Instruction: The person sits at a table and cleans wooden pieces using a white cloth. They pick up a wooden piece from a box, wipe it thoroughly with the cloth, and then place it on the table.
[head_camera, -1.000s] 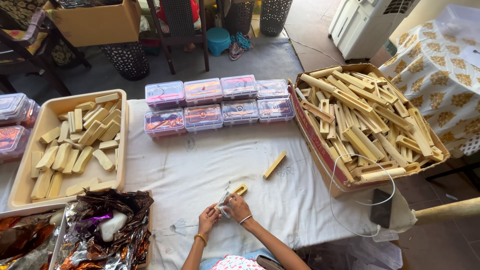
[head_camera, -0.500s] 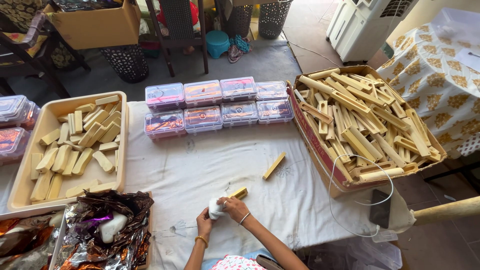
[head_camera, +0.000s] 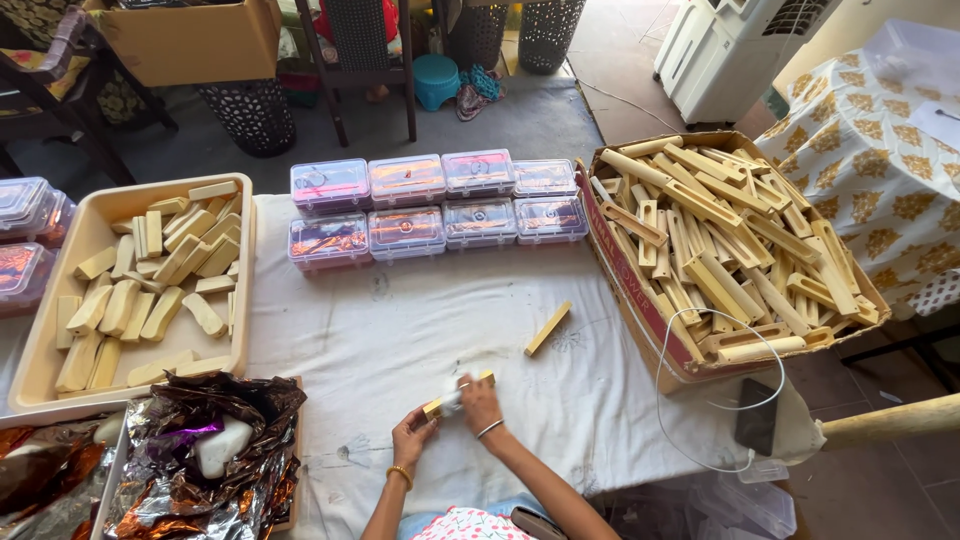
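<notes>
Both hands close together near the counter's (head_camera: 400, 340) front edge: left hand (head_camera: 413, 436) and right hand (head_camera: 482, 402) clamped on a small wooden stick (head_camera: 458, 393) with white cloth (head_camera: 449, 402). Bare cloth-covered room ahead, up to the loose stick (head_camera: 548, 328) and plastic boxes (head_camera: 437, 210).

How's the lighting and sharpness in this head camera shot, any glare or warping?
Head view: even soft daylight, faint shadows under the wooden sticks in the cardboard box; glare on the crumpled foil and clear plastic boxes; wide-angle bending near edges; the hands, left hand and right hand, slightly soft.
</notes>
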